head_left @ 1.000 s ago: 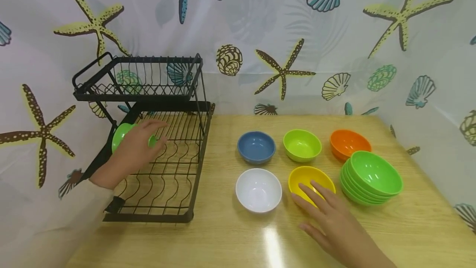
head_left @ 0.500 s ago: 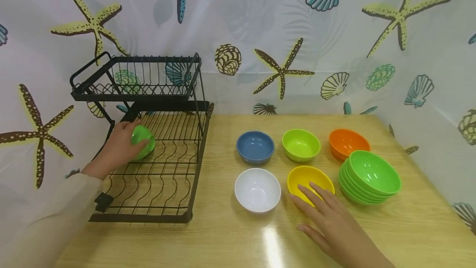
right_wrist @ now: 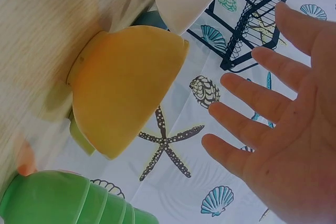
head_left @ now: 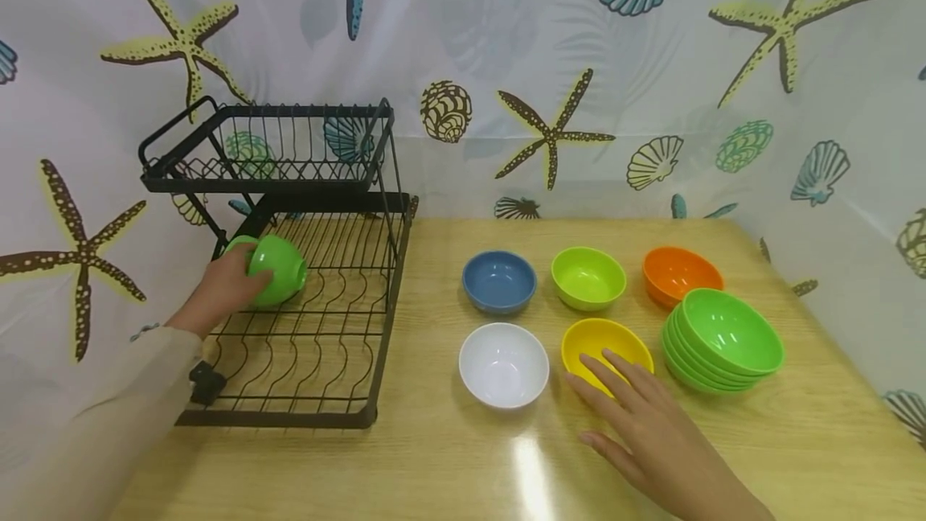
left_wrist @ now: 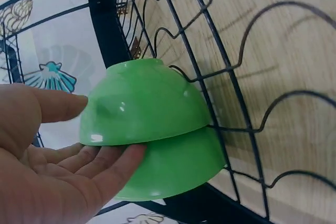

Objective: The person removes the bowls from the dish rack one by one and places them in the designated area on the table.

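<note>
In the rack's lower tier, my left hand (head_left: pixel 227 284) grips a green bowl (head_left: pixel 278 270) that stands on its side. Its fingers lie at the rim, between this bowl (left_wrist: pixel 144 106) and a second green bowl (left_wrist: pixel 168 174) close against it; the thumb is at the near side. My right hand (head_left: pixel 647 424) is spread, fingers straight, over the near side of a yellow bowl (head_left: pixel 593 336). From the right wrist, that hand (right_wrist: pixel 278 124) appears beside the yellow bowl (right_wrist: pixel 126 87), holding nothing.
The black two-tier dish rack (head_left: pixel 383 328) stands at the left. Right of it are white (head_left: pixel 502 368), blue (head_left: pixel 499 284), lime (head_left: pixel 587 280) and orange (head_left: pixel 676 272) bowls. A tilted stack of green bowls (head_left: pixel 723 340) rests at the right. Patterned cloth (head_left: pixel 506 63) hangs behind.
My left hand has shifted left and turned around the green bowl, and more of the bowl now shows. My right hand stays spread over the yellow bowl.
</note>
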Tool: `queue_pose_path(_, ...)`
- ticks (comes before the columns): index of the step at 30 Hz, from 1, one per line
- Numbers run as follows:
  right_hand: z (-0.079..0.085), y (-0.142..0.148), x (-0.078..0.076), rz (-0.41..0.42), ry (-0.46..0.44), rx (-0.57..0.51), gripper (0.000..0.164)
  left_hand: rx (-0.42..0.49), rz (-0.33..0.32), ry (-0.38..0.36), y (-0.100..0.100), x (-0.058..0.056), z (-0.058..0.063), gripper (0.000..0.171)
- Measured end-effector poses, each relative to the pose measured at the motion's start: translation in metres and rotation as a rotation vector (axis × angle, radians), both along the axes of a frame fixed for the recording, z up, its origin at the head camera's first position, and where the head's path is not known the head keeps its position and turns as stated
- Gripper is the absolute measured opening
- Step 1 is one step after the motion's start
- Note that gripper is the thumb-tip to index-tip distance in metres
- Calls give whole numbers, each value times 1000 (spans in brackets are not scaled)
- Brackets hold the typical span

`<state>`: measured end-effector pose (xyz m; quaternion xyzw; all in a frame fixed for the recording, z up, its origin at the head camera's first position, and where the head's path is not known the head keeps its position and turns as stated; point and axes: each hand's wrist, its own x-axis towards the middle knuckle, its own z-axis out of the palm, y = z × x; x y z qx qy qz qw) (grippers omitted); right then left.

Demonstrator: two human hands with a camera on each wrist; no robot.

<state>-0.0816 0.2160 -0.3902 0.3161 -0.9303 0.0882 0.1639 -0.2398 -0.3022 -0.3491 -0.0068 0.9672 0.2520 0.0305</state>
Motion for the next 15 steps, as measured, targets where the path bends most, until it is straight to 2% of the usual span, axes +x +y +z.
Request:
queue_pose_path(6,0,0,0,-6,-8,-2,69,64,28,23,-8,-3,-6,57)
queue_pose_path(15,-3,1,1,7,-2,-8,63,156,56,-60,-11,-4,-9,62)
